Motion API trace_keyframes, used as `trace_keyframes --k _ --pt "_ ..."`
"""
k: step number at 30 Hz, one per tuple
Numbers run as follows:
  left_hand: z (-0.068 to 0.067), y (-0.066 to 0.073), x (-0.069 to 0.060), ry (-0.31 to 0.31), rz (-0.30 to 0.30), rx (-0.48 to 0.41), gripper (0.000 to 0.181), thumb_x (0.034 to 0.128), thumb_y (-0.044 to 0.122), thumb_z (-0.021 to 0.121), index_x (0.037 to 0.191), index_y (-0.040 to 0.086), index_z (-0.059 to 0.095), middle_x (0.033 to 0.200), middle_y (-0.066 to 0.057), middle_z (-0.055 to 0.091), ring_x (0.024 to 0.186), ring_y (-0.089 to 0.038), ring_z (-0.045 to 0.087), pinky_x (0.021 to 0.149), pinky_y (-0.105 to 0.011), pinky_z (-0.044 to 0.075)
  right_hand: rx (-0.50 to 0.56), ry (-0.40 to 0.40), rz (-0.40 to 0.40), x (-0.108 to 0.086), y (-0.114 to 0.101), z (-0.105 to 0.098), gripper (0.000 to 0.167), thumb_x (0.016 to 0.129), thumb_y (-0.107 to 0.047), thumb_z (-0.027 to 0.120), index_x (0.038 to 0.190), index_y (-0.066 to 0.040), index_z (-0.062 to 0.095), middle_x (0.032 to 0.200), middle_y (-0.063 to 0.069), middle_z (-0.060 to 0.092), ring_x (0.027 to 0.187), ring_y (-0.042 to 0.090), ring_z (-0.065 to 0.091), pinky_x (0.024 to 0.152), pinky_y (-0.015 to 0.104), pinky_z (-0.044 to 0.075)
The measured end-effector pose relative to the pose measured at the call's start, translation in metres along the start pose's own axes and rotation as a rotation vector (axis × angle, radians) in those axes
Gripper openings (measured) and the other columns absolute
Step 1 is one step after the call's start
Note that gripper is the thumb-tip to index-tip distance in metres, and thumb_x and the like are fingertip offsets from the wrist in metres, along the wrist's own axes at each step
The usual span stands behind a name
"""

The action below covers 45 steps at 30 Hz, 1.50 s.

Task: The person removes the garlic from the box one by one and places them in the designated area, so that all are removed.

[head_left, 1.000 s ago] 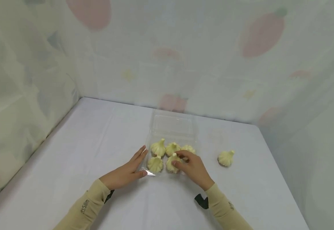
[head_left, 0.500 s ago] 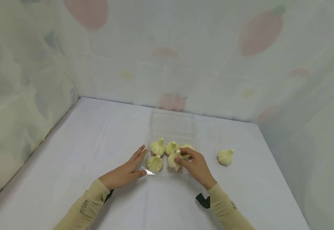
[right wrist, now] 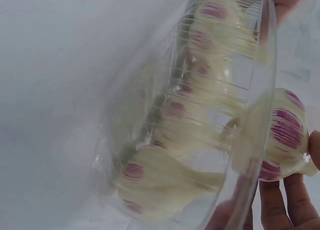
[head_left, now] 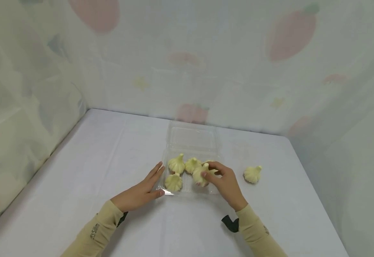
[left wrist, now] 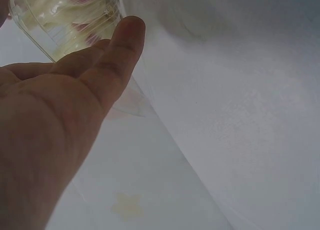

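Note:
My right hand [head_left: 228, 184] pinches a pale garlic bulb [head_left: 199, 175] by its upper part, raised over the front of a clear plastic box [head_left: 187, 191]. In the right wrist view, that garlic bulb [right wrist: 287, 132] shows purple streaks and sits partly above the box rim. More garlic bulbs lie inside: one at back left [head_left: 176, 165], another at front left [head_left: 173, 183], a third at back middle [head_left: 192, 165]. A further one at back right is mostly hidden behind my fingers. My left hand [head_left: 138, 192] rests with straight fingers against the box's left side.
The box's clear lid [head_left: 193, 138] lies folded back, away from me. A single garlic bulb [head_left: 252, 175] rests on the white tablecloth [head_left: 125, 150] right of the box. Patterned curtains [head_left: 222, 71] stand behind and at both sides.
My right hand has lifted the garlic bulb from the front middle of the box and carried it up and to the right. The left hand has stayed in place.

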<state>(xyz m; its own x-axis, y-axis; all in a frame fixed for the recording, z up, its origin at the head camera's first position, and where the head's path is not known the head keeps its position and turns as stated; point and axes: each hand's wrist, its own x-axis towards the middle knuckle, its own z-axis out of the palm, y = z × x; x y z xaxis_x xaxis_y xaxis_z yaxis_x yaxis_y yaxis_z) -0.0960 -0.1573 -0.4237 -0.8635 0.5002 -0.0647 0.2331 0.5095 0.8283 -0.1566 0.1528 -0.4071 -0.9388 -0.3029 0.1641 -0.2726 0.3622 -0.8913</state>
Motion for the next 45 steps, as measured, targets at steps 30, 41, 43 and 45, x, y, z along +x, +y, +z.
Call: trace_keyframes --k 30,41,43,45 --pt "0.001 0.002 0.001 -0.001 0.014 -0.008 0.079 0.1085 0.031 0.050 0.162 0.003 0.000 0.168 -0.011 -0.014 0.152 -0.035 -0.004 0.116 -0.062 0.015 0.167 0.141 0.011 -0.005 -0.010 -0.041 0.031 0.094 -0.019 0.075 0.119 0.000 0.070 0.114 0.012 0.068 0.083 0.026 0.062 0.075 0.035 0.057" --pt "0.002 0.003 0.001 0.003 0.009 -0.003 0.079 0.1084 0.032 0.051 0.162 0.003 0.000 0.168 -0.011 -0.013 0.152 -0.035 -0.003 0.116 -0.062 0.016 0.196 0.181 -0.002 -0.009 -0.010 -0.059 0.029 0.098 -0.017 0.070 0.121 0.002 0.067 0.117 0.012 0.067 0.082 0.020 0.065 0.076 0.031 0.055" --pt "0.002 0.003 0.002 0.002 0.011 -0.004 0.079 0.1084 0.032 0.051 0.162 0.003 0.000 0.168 -0.011 -0.013 0.152 -0.035 -0.004 0.116 -0.062 0.015 0.190 0.207 0.008 -0.008 -0.010 -0.063 0.029 0.098 -0.016 0.071 0.120 0.002 0.068 0.117 0.011 0.068 0.083 0.019 0.065 0.075 0.028 0.054" --pt "0.002 0.003 0.003 0.003 0.013 -0.003 0.079 0.1083 0.032 0.051 0.162 0.003 0.000 0.168 -0.012 -0.013 0.152 -0.035 -0.004 0.116 -0.061 0.015 0.180 0.233 0.016 -0.008 -0.010 -0.066 0.028 0.097 -0.016 0.071 0.119 0.002 0.068 0.117 0.011 0.068 0.082 0.017 0.063 0.070 0.025 0.051"
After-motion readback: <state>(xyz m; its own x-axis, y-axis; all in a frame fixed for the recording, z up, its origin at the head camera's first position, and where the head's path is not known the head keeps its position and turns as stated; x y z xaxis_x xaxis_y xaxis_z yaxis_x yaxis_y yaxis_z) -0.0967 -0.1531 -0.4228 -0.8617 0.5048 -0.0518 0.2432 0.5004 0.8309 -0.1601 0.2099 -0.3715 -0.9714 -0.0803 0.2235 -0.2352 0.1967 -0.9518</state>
